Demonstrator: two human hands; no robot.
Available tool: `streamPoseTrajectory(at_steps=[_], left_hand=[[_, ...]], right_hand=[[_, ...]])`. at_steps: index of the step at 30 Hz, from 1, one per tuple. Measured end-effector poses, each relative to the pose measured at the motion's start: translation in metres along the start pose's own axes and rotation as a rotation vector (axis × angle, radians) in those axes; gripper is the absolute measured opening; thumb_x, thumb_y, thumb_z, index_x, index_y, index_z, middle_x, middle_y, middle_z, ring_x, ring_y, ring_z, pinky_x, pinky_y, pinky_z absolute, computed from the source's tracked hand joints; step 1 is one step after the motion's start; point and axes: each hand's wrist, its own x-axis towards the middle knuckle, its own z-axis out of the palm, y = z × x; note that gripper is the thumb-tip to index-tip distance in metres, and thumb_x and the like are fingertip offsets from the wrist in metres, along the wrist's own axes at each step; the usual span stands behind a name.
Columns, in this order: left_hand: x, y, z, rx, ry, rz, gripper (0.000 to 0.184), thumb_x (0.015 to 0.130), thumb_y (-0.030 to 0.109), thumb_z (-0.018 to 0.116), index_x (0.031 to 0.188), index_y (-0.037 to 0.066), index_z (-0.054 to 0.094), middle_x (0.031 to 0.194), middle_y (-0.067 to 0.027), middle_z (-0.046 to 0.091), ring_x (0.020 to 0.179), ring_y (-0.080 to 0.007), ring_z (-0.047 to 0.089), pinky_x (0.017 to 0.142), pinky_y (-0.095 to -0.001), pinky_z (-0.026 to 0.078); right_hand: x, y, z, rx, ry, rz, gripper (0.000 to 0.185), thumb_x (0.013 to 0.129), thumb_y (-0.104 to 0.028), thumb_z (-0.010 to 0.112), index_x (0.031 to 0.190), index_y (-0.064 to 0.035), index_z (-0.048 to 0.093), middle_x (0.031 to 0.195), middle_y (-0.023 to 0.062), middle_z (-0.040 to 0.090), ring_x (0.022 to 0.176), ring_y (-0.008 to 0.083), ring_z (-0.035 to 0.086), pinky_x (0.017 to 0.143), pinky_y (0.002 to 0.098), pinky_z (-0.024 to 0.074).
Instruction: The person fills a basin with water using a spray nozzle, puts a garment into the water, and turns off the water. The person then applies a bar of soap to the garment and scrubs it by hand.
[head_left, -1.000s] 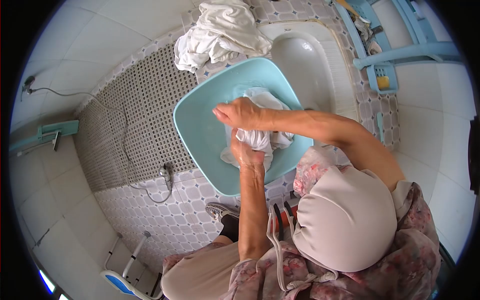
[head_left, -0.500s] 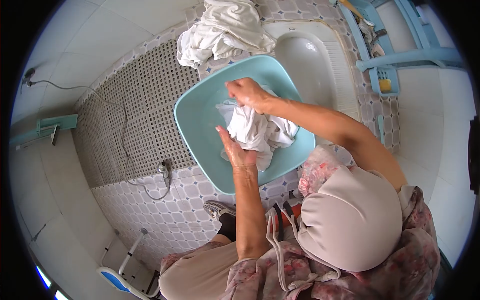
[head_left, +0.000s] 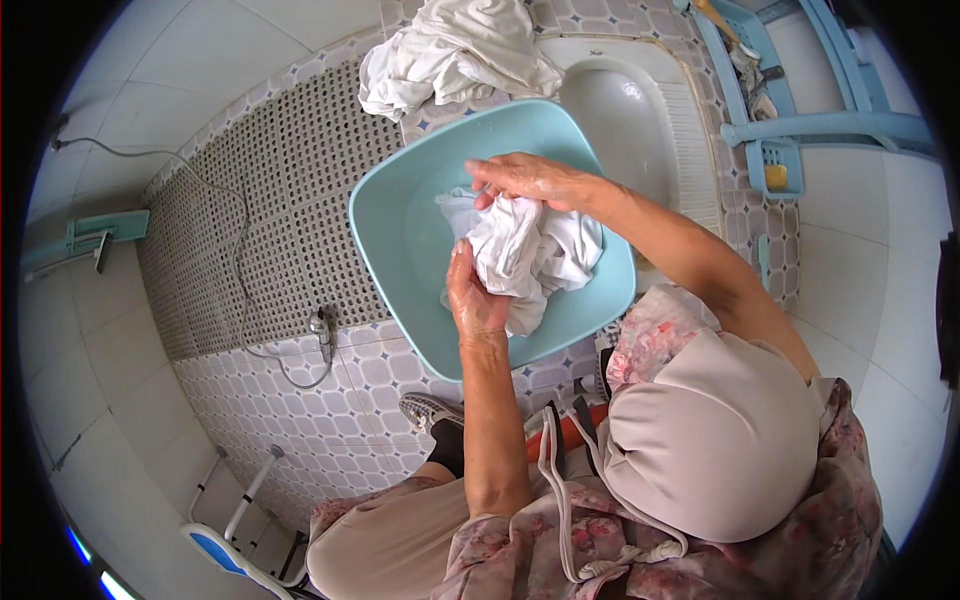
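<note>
White wet cloth [head_left: 508, 245] lies bunched in the light blue basin [head_left: 395, 290], with part of it raised between my hands. On its near left side, my left hand [head_left: 474, 298] is wrapped against the bunch, thumb side up and some fingers hidden by the fabric. My right hand [head_left: 525, 180] lies over the top edge of the same bunch, its fingers partly curled and their tips pointing left. Both hands look wet. Thin, sheer fabric shows beside the bunch, on its left.
More white cloth [head_left: 455, 55] is piled beyond the basin. A squat toilet [head_left: 622, 130] lies beyond right, a blue rack [head_left: 830, 125] farther right. The shower head [head_left: 320, 325] and hose rest on the floor at left. A white-framed chair [head_left: 235, 550] stands lower left.
My hands have parted from their close grip of a second ago and come back against the cloth. My right hand has risen and its fingers have loosened from a fist.
</note>
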Motion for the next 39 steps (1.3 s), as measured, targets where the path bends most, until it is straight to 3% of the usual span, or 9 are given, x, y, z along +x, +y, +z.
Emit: streamPoseTrajectory(at_steps=[4, 11, 14, 19, 22, 23, 29, 35, 39], left_hand=[[0.000, 0.002, -0.003, 0.048, -0.002, 0.053, 0.032, 0.096, 0.020, 0.055, 0.118, -0.004, 0.055, 0.116, -0.0142, 0.062, 0.102, -0.0243, 0.063, 0.094, -0.0390, 0.050], [0.000, 0.019, 0.010, 0.341, -0.025, 0.091, 0.025, 0.089, 0.010, 0.057, 0.110, -0.004, 0.060, 0.103, -0.0112, 0.065, 0.093, -0.0186, 0.062, 0.087, -0.0321, 0.049], [0.006, 0.029, 0.006, 0.690, -0.170, 0.132, 0.031, 0.084, 0.005, 0.057, 0.113, -0.005, 0.060, 0.100, -0.0090, 0.066, 0.090, -0.0166, 0.062, 0.086, -0.0295, 0.047], [0.009, 0.051, 0.011, 1.467, -0.154, 0.131, 0.031, 0.079, 0.017, 0.072, 0.099, -0.006, 0.069, 0.076, -0.0080, 0.067, 0.066, -0.0140, 0.060, 0.062, -0.0300, 0.049], [0.005, 0.068, 0.004, 1.569, -0.090, 0.087, 0.031, 0.079, 0.019, 0.075, 0.096, -0.006, 0.069, 0.075, -0.0065, 0.067, 0.066, -0.0125, 0.059, 0.061, -0.0281, 0.048], [0.005, 0.066, -0.010, 1.330, -0.057, 0.112, 0.029, 0.080, 0.020, 0.077, 0.089, -0.006, 0.069, 0.071, -0.0029, 0.064, 0.062, -0.0094, 0.054, 0.057, -0.0259, 0.044], [0.008, 0.066, -0.017, 1.216, -0.036, 0.112, 0.026, 0.083, 0.021, 0.076, 0.086, -0.004, 0.068, 0.068, 0.0024, 0.056, 0.059, -0.0057, 0.046, 0.053, -0.0243, 0.039], [0.005, 0.063, -0.010, 1.112, 0.095, 0.026, 0.031, 0.081, 0.023, 0.078, 0.092, -0.005, 0.068, 0.074, -0.0012, 0.062, 0.063, -0.0079, 0.052, 0.057, -0.0234, 0.042], [-0.003, 0.073, -0.007, 1.271, -0.001, -0.099, 0.032, 0.077, 0.017, 0.080, 0.098, -0.004, 0.068, 0.081, -0.0035, 0.066, 0.070, -0.0103, 0.057, 0.066, -0.0232, 0.046]], right_hand=[[-0.007, -0.011, -0.006, -0.526, -0.311, -0.017, 0.066, 0.082, -0.055, 0.072, 0.116, 0.0008, 0.062, 0.106, 0.0117, 0.068, 0.100, 0.0197, 0.061, 0.086, 0.0307, 0.0469], [-0.020, -0.028, -0.013, -0.338, -0.329, -0.014, 0.035, 0.078, -0.026, 0.077, 0.099, 0.0005, 0.065, 0.089, 0.0039, 0.068, 0.084, 0.0113, 0.062, 0.076, 0.0261, 0.0481], [-0.027, -0.041, -0.019, -0.445, -0.254, -0.091, 0.031, 0.080, -0.023, 0.075, 0.098, -0.0001, 0.066, 0.088, 0.0022, 0.067, 0.083, 0.0091, 0.061, 0.076, 0.0252, 0.0476], [-0.026, -0.038, -0.047, -0.186, -0.131, -0.125, 0.031, 0.082, -0.025, 0.075, 0.099, -0.0007, 0.066, 0.090, 0.0008, 0.067, 0.084, 0.0077, 0.060, 0.078, 0.0238, 0.0473], [-0.025, -0.037, -0.058, -0.131, -0.148, -0.061, 0.033, 0.081, -0.025, 0.077, 0.100, -0.0009, 0.065, 0.092, 0.0004, 0.067, 0.086, 0.0081, 0.061, 0.079, 0.0232, 0.0475], [-0.025, -0.036, -0.059, -0.113, -0.165, -0.033, 0.034, 0.081, -0.025, 0.078, 0.101, -0.0010, 0.065, 0.092, 0.0003, 0.067, 0.087, 0.0083, 0.061, 0.079, 0.0230, 0.0475], [-0.028, -0.038, -0.057, -0.325, -0.236, -0.113, 0.046, 0.079, -0.037, 0.077, 0.107, -0.0027, 0.068, 0.095, 0.0025, 0.069, 0.086, 0.0123, 0.062, 0.075, 0.0266, 0.0466], [-0.033, -0.053, -0.042, -0.802, -0.079, -0.034, 0.028, 0.080, -0.019, 0.077, 0.101, -0.0024, 0.067, 0.091, 0.0006, 0.068, 0.083, 0.0077, 0.059, 0.076, 0.0243, 0.0468], [-0.031, -0.050, -0.047, -0.659, -0.103, -0.130, 0.025, 0.084, -0.020, 0.074, 0.100, -0.0032, 0.067, 0.089, -0.0003, 0.067, 0.082, 0.0076, 0.057, 0.078, 0.0246, 0.0454]])
